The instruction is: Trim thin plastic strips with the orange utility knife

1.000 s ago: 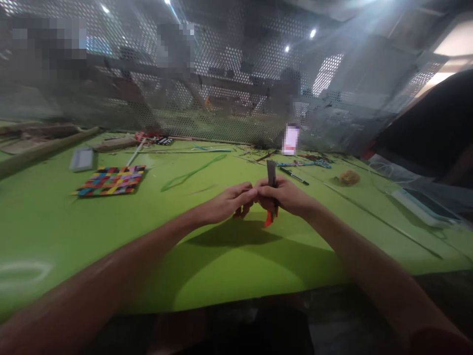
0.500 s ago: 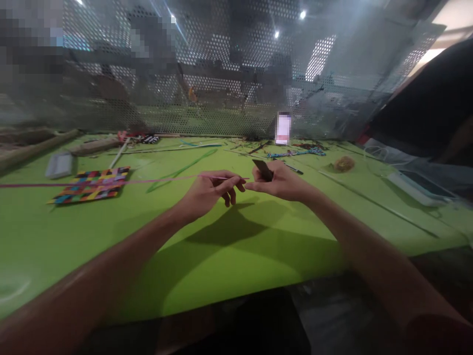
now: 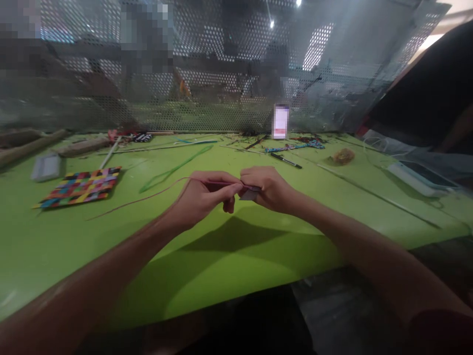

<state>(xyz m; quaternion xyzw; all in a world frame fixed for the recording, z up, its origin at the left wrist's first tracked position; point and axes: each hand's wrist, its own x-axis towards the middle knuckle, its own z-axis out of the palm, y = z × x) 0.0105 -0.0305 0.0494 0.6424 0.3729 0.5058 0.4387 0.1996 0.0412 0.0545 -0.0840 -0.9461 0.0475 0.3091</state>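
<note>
My left hand (image 3: 205, 195) pinches a long thin pink strip (image 3: 148, 196) that trails left and down onto the green table (image 3: 236, 256). My right hand (image 3: 268, 187) is closed around a small dark blade-like tool (image 3: 251, 192), whose tip meets the strip's end between the two hands. Both hands hover just above the table near its middle.
A multicoloured woven mat (image 3: 79, 186) lies at the left, a grey box (image 3: 46, 166) beyond it. A green strip (image 3: 173, 167), a black pen (image 3: 286, 160), scraps and a brown tangle (image 3: 343, 156) lie further back. A perforated metal screen (image 3: 221, 74) closes the far side. A flat tray (image 3: 421, 178) sits right.
The hands parted, with the left drawing the pink strip out sideways, and have now come together again. The strip has sagged onto the table and the dark tool has tipped down flat.
</note>
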